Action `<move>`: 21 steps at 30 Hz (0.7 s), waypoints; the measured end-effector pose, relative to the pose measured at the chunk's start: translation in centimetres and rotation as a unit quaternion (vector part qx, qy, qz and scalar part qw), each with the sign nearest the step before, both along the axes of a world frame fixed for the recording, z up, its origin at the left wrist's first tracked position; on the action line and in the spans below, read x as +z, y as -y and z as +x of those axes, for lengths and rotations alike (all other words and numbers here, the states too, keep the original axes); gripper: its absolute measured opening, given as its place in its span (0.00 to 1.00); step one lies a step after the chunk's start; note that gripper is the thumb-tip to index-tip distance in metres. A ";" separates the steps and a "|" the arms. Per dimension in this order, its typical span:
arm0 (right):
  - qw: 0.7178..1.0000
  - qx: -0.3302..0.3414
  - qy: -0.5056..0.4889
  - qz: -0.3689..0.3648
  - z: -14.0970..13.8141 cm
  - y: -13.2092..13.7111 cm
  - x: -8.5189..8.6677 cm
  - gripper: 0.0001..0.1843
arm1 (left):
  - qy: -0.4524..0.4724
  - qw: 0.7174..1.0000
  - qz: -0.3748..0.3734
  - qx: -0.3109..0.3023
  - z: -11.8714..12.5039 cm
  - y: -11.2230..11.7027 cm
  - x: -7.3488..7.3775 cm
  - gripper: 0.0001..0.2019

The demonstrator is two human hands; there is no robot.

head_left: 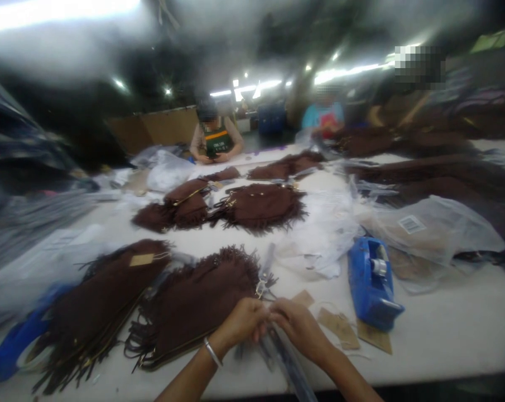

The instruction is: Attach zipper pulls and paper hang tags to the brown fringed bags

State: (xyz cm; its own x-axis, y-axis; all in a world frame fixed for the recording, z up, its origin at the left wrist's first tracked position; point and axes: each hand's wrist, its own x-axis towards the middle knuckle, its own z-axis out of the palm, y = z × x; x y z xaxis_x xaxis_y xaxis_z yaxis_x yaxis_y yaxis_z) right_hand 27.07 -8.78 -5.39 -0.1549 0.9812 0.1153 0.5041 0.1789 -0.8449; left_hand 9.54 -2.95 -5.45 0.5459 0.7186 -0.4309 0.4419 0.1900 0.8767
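Observation:
My left hand, with a silver bangle at its wrist, meets my right hand at the front of the table. Both have their fingers pinched together around the upper end of a dark strap wrapped in clear plastic. The strap runs down from them toward the lower edge; the fingertips are blurred. Just beyond is a metal clasp at the corner of a brown fringed bag, which lies flat to the left. Brown cardboard tags with white strings lie right of my right hand.
A blue tape dispenser stands to the right, near clear plastic bags. More fringed bags are stacked at left, beside another blue dispenser. Further bags lie mid-table. A co-worker sits across, others at right.

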 end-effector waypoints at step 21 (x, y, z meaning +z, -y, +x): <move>0.995 -0.097 -0.033 0.015 0.7 -0.6 -0.9 0.10 | -0.063 0.991 0.113 -0.022 2.5 -2.0 1.8 0.23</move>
State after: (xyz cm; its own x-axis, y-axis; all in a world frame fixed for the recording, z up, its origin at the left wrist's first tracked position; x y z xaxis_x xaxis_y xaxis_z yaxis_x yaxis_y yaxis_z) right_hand 27.76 -8.18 -6.29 0.0457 0.9879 0.1479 0.4756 0.1087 -0.8729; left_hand 12.00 -0.93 -3.61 0.5304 0.7811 -0.3294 0.5547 -0.0260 0.8316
